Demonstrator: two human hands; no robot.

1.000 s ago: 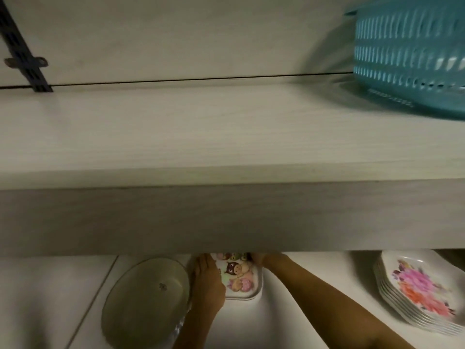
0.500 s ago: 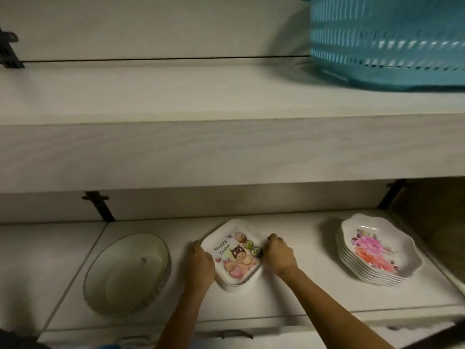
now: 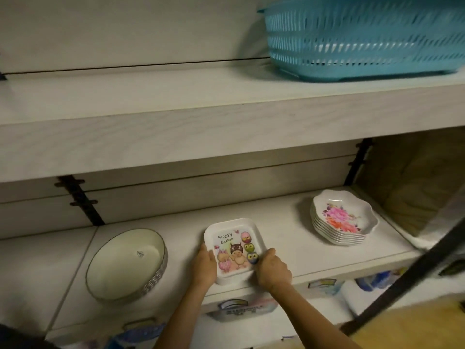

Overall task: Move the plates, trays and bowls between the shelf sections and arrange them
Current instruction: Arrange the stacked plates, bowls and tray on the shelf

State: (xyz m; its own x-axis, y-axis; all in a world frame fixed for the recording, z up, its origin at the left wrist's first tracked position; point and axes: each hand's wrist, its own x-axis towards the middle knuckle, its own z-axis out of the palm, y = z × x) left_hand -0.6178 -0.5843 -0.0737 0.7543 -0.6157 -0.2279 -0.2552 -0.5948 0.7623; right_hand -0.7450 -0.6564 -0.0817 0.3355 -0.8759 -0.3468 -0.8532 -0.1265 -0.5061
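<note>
At the front edge of the lower white shelf (image 3: 289, 240), mid-span: square white plastic tray with "Happy Easter" owl-and-chick print (image 3: 234, 245), apparently topping a short stack. Left hand (image 3: 205, 267) grips its left side and right hand (image 3: 271, 269) its right front corner, fingers curled on the rim. Round cream tray with silver patterned wall (image 3: 125, 263) sits apart to the left. Stack of scalloped white flower-print plates (image 3: 342, 220) sits well apart to the right. Judged step: taking up or squaring the square tray. The next move needs a level two-handed lift.
</note>
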